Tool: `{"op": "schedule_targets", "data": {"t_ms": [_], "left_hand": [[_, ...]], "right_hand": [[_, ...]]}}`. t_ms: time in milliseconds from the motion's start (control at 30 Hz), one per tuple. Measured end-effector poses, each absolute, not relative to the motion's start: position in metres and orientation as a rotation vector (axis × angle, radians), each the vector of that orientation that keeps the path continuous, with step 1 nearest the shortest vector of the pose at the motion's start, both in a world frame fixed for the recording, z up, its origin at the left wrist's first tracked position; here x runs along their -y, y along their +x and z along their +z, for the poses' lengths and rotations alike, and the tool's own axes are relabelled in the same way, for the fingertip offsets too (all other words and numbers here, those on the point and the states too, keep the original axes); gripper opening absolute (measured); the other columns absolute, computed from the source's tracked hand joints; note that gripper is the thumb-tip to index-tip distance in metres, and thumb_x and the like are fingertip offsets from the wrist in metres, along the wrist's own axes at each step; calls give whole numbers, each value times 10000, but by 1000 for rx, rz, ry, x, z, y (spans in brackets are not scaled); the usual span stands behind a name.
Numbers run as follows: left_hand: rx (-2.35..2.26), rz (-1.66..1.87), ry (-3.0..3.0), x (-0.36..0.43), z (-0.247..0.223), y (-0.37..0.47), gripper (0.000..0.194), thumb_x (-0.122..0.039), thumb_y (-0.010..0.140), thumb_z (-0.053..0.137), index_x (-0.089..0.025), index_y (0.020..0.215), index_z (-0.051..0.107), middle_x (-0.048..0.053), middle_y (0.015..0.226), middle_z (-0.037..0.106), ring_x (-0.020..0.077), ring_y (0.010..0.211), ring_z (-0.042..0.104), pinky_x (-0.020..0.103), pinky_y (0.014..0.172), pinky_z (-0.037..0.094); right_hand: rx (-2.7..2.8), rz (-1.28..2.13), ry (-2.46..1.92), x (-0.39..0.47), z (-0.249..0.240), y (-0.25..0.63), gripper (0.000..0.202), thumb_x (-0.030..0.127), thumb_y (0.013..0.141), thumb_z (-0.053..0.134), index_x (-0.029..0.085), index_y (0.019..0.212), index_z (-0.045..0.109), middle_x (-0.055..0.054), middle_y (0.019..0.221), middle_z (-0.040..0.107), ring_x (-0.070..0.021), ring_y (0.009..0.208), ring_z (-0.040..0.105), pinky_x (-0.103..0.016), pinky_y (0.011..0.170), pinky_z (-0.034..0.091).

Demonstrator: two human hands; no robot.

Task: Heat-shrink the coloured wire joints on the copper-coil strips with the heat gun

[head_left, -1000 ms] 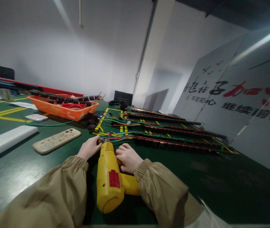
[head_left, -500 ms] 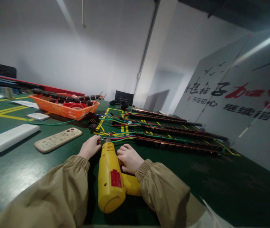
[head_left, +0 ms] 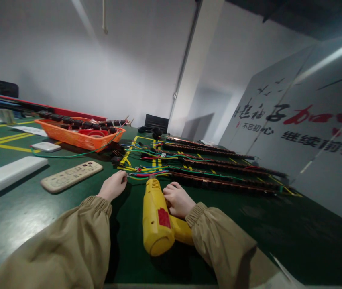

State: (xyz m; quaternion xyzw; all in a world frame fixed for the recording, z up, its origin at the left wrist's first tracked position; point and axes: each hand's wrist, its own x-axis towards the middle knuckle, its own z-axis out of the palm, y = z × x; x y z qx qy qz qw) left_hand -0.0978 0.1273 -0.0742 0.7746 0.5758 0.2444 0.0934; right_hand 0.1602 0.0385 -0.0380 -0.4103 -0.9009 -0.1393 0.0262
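My right hand (head_left: 179,199) is wrapped round the handle side of a yellow heat gun (head_left: 158,224) with a red label, its nozzle pointing away toward coloured wires. Left of it, my left hand (head_left: 112,186) is closed, pinching the ends of the coloured wires (head_left: 148,174) between thumb and fingers. Those wires run right to the nearest long dark strip (head_left: 219,184). Several such strips lie side by side beyond my right hand. The gun's nozzle is near the middle of the wires; whether it touches them cannot be made out.
An orange basket (head_left: 77,137) with dark parts and a red roll stands back left. A phone in a beige case (head_left: 71,176), a white power bank (head_left: 13,173) and a small white box (head_left: 47,147) lie at left. A chair (head_left: 157,122) stands behind the table.
The heat gun and my right hand have moved right, away from my left hand, uncovering more of the wires. My left hand has stayed almost in place.
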Motion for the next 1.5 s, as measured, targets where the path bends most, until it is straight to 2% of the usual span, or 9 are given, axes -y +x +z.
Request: {"op": "schedule_targets", "data": {"t_ms": [167, 467, 1000, 1167, 1367, 1500], "left_hand": [[-1691, 749, 2313, -127, -74, -97, 62, -204, 776, 391, -209, 778, 453, 20, 936, 563, 150, 796, 552, 242, 601, 335], [-1673, 749, 2303, -127, -73, -97, 78, -189, 745, 407, -217, 796, 458, 13, 955, 566, 160, 838, 556, 248, 607, 336], [-1744, 696, 2182, -122, -67, -96, 208, -301, 778, 353, -240, 876, 526, 33, 964, 625, 190, 832, 574, 252, 628, 339], [-1731, 705, 2220, -121, -67, -96, 205, -289, 765, 363, -233, 867, 531, 32, 960, 626, 183, 832, 571, 249, 612, 333], [-1730, 722, 2221, -122, -67, -95, 240, -348, 805, 316, -232, 879, 512, 32, 1037, 612, 207, 926, 570, 263, 638, 351], [-1718, 692, 2178, -122, -65, -94, 295, -392, 832, 259, -236, 859, 507, 30, 997, 619, 210, 907, 576, 268, 636, 354]], "right_hand": [[2722, -463, -1359, -42, -38, 178, 98, 115, 667, 520, 159, 673, 607, -43, 787, 575, -169, 848, 474, -344, 927, 271], [2645, -541, -1446, -41, -34, 199, 118, 106, 703, 507, 155, 691, 614, -53, 813, 593, -183, 870, 478, -363, 935, 265], [2719, -501, -1346, -42, -37, 192, 87, 127, 691, 528, 153, 693, 611, -33, 792, 579, -162, 854, 477, -330, 933, 268], [2754, -481, -1268, -38, -35, 177, 54, 132, 667, 535, 155, 659, 583, -24, 771, 564, -153, 839, 467, -321, 935, 256], [2823, -454, -1148, -38, -33, 148, 66, 207, 655, 563, 148, 679, 578, -35, 797, 571, -168, 850, 456, -346, 933, 251], [2876, -462, -1096, -39, -30, 129, 131, 262, 654, 590, 141, 704, 594, -38, 823, 581, -180, 870, 453, -356, 937, 253]]}}
